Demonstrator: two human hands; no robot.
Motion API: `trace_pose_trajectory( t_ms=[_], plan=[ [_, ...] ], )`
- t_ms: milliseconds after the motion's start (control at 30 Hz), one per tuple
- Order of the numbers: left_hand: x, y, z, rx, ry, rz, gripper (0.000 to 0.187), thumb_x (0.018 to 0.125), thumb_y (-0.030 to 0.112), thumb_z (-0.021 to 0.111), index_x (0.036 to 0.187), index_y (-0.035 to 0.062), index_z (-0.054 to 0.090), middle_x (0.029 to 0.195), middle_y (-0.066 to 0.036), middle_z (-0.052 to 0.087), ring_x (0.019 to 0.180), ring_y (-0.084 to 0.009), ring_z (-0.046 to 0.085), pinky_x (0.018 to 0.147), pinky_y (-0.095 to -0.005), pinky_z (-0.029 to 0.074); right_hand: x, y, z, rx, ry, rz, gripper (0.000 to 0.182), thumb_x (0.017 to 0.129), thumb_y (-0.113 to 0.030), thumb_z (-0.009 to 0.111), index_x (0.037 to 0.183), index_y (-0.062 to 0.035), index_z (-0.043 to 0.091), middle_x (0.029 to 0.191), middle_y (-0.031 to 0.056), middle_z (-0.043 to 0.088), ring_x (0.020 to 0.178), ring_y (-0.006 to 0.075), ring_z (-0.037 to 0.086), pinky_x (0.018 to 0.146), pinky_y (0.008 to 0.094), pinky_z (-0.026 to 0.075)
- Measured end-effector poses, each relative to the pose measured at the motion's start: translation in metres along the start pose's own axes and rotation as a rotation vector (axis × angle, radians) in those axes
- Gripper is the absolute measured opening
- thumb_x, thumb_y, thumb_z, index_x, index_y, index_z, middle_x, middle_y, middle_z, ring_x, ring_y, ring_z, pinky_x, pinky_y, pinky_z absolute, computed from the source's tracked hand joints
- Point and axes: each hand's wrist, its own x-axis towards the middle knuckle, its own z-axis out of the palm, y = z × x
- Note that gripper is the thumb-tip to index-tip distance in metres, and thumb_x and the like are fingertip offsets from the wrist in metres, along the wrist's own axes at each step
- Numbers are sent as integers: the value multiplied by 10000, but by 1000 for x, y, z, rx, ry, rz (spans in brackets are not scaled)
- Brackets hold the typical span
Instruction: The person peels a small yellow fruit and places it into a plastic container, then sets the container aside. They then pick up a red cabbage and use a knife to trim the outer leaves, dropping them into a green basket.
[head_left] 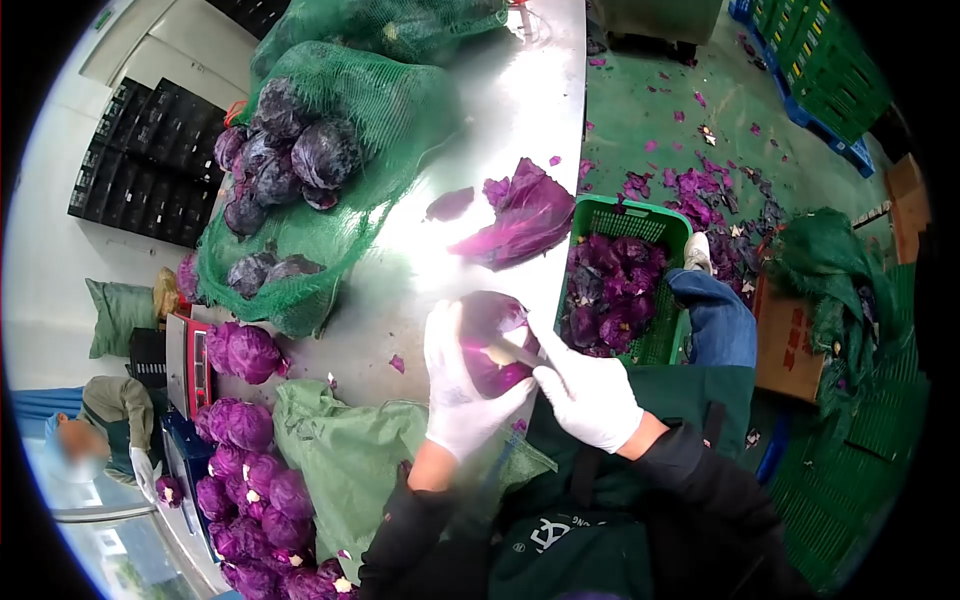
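My left hand [458, 385], in a white glove, cups a red cabbage [488, 315] over the metal table's front edge. In my right hand [592, 397], also gloved, is a knife [516, 350]; its handle is mostly hidden by the fingers. The blade lies against the pale stem end of the cabbage. Just beyond my hands, loose red cabbage leaves [525, 215] rest on the table [410, 215]. Close to my left forearm lies a light green woven sack [345, 445].
A green mesh bag [395, 100] holds several dark cabbages. Trimmed cabbages [245, 505] are piled at the left. A green crate [655, 212] of leaves stands right, beside someone's jeans-clad leg [715, 320]. Scraps litter the floor. Another person's gloved hand [145, 473] is near a cabbage [169, 491].
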Motion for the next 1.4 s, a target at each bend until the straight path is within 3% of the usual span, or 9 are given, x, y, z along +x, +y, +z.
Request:
trace_pose_trajectory(
  t_ms=[433, 600, 767, 900, 1000, 1033, 1200, 1300, 1400],
  plan=[
    [-1, 7, 16, 73, 86, -45, 1056, 658, 286, 851, 1469, -26, 252, 1464, -276, 268, 1376, -429, 283, 1141, -494, 266, 32, 27, 22, -193, 384, -101, 302, 956, -239, 551, 1221, -140, 656, 803, 69, 663, 614, 196, 642, 498, 320, 494],
    [-19, 1, 11, 72, 118, -18, 1065, 612, 205, 883, 1451, -4, 260, 1467, -261, 266, 1383, -411, 292, 1156, -471, 256, 61, 90, 9, 201, 150, 388, 417, 1020, -355, 414, 1198, -43, 625, 1095, 218, 661, 971, 427, 634, 818, 443, 522],
    [-32, 9, 4, -226, 221, -257, 1079, 642, 125, 867, 1490, 26, 207, 1429, -184, 346, 1329, -302, 389, 1128, -418, 326, 58, 59, 1, 788, 107, 600, 450, 1007, -350, 525, 1369, -83, 521, 699, 61, 602, 566, 97, 578, 576, 269, 494],
    [-27, 22, 14, -442, 301, -345, 1046, 636, 96, 862, 1473, 41, 237, 1402, -166, 376, 1288, -281, 418, 1109, -404, 346, 33, -4, -7, 236, -65, 296, 1009, 830, -565, 679, 1568, -126, 150, 814, 124, 677, 676, 279, 681, 652, 355, 552],
    [-29, 19, 15, -355, 252, -299, 1083, 647, 81, 893, 1473, 27, 195, 1403, -177, 345, 1283, -288, 428, 1072, -404, 401, 29, -11, -3, 308, -120, 292, 1001, 816, -376, 763, 1576, -136, 158, 764, 86, 609, 618, 157, 591, 610, 286, 498],
    [-28, 19, 12, -361, 247, -313, 1085, 642, 85, 896, 1471, 29, 197, 1399, -175, 348, 1285, -287, 425, 1073, -407, 398, 31, -9, -11, 392, -204, 324, 909, 856, -373, 665, 1565, -146, 143, 908, 195, 694, 785, 357, 693, 694, 430, 560],
    [-29, 5, 5, -623, 301, -409, 926, 715, 47, 794, 1468, 114, 259, 1395, -123, 382, 1268, -264, 434, 1076, -401, 402, 25, 18, 3, 245, -48, 181, 701, 833, -142, 609, 1480, -113, 340, 738, 168, 654, 653, 327, 681, 632, 401, 555],
    [-31, 11, 4, -728, 315, -465, 907, 730, 27, 776, 1469, 108, 256, 1391, -120, 384, 1268, -260, 433, 1075, -396, 397, 28, 19, -6, 512, 93, 344, 472, 853, -224, 689, 1279, -110, 519, 708, 118, 646, 608, 261, 671, 578, 349, 534],
    [-27, 26, 9, -555, 304, -423, 982, 680, 68, 833, 1466, 85, 243, 1395, -128, 373, 1275, -257, 411, 1085, -377, 359, 35, -12, -4, 250, -29, 203, 612, 815, -326, 771, 1297, -52, 514, 663, 73, 590, 595, 150, 612, 599, 300, 501]
  ],
)
